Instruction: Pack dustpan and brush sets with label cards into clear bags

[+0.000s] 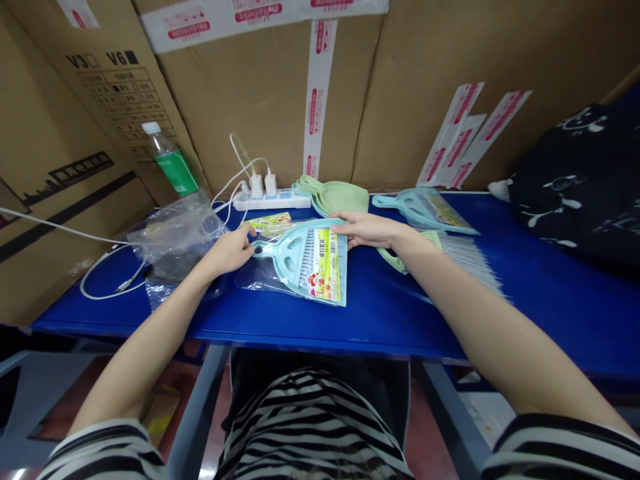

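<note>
A light blue dustpan and brush set (293, 257), with a yellow-green printed card over the bristles, lies in or on a clear plastic bag in front of me. My left hand (231, 250) is closed at the handle end, fingers pinched together there; whether they hold the handle or the bag's film is hard to see. At the far right corner of the pan, my right hand (367, 229) grips the edge, thumb hidden in part. Another printed card (270, 221) lies just behind the set. Beneath my right forearm is a green-handled brush (467, 263) with pale bristles.
Stacked green dustpans (345, 198) and another packed blue set (430, 208) lie at the back of the blue table (380, 320). A power strip (280, 200) with chargers, crumpled plastic bags (180, 233), a bottle (173, 163) and cables are left. A dark patterned fabric item (580, 193) is right.
</note>
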A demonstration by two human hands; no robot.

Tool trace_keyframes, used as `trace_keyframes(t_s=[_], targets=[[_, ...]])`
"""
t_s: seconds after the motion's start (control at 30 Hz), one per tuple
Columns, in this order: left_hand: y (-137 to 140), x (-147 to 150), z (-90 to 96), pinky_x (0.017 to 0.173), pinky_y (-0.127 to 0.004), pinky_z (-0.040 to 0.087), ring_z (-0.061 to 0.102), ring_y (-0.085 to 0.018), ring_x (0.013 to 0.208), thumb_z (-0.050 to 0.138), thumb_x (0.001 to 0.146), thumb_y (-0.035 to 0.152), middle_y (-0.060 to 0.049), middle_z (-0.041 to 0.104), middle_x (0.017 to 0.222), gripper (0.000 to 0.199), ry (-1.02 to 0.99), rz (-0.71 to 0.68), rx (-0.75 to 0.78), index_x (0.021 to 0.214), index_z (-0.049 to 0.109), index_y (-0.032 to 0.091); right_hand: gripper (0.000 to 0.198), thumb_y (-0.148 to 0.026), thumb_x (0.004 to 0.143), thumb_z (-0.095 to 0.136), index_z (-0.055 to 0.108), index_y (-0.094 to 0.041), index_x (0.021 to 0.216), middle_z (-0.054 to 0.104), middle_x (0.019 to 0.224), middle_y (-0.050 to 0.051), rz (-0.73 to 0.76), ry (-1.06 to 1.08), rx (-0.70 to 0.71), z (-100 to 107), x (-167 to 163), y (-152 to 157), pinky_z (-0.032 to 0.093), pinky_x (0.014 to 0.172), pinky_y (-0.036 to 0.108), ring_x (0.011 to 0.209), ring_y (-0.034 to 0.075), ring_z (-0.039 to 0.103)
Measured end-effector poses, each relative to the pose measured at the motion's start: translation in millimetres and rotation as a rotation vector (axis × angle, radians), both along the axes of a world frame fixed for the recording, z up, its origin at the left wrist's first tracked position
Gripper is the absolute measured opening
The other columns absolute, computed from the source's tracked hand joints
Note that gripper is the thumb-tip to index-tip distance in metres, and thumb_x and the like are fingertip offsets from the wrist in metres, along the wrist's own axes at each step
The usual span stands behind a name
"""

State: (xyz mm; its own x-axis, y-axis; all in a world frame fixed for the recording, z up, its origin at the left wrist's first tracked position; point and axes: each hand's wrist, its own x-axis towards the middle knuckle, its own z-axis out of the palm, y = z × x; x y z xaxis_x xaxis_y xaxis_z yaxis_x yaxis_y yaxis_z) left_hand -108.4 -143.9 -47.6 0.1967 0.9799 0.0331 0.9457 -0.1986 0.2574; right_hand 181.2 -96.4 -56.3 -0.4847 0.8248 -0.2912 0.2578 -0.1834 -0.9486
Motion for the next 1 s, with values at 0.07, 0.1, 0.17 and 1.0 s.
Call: trace_keyframes(t_s=[0.07, 0.1, 0.17, 1.0], targets=[[-1, 1, 1.6, 0.066, -0.029, 0.041, 0.058, -0.020, 0.060, 0.045, 0.079, 0.010, 0.006, 0.054, 0.055, 0.036, 0.043, 0.025, 0.016, 0.113, 0.052, 0.018, 0.019, -0.017, 0.092, 0.060, 0.057, -0.019, 0.111, 0.069, 0.104, 0.007, 0.030, 0.033, 0.013, -2, 2, 2, 0.062, 0.073, 0.024, 0.092, 0.016, 0.069], [-2, 1, 2.3, 0.067, -0.030, 0.042, 0.059, -0.021, 0.061, 0.045, 0.079, 0.010, 0.005, 0.054, 0.056, 0.037, 0.062, 0.035, 0.020, 0.114, 0.052, 0.018, 0.023, -0.016, 0.091, 0.061, 0.056, -0.018, 0.114, 0.069, 0.106, 0.008, 0.040, 0.041, 0.020, -3, 2, 3, 0.062, 0.076, 0.025, 0.093, 0.016, 0.069], [-3, 2, 3.7, 0.069, -0.031, 0.043, 0.061, -0.022, 0.063, 0.045, 0.081, 0.010, 0.004, 0.055, 0.056, 0.038, 0.096, 0.054, 0.014, 0.117, 0.052, 0.016, 0.030, -0.014, 0.090, 0.062, 0.055, -0.018, 0.119, 0.070, 0.107, 0.008, 0.048, 0.036, 0.036, -4, 3, 3, 0.062, 0.078, 0.026, 0.093, 0.016, 0.069], [-1, 1, 1.2, 0.071, -0.031, 0.046, 0.066, -0.025, 0.073, 0.044, 0.080, 0.013, 0.000, 0.060, 0.061, 0.031, 0.223, 0.045, 0.030, 0.107, 0.057, 0.019, 0.094, -0.007, 0.082, 0.069, 0.015, -0.027, 0.157, 0.062, 0.131, 0.010, 0.119, 0.025, -0.037, 4, 0, -7, 0.061, 0.087, 0.033, 0.115, 0.022, 0.064]])
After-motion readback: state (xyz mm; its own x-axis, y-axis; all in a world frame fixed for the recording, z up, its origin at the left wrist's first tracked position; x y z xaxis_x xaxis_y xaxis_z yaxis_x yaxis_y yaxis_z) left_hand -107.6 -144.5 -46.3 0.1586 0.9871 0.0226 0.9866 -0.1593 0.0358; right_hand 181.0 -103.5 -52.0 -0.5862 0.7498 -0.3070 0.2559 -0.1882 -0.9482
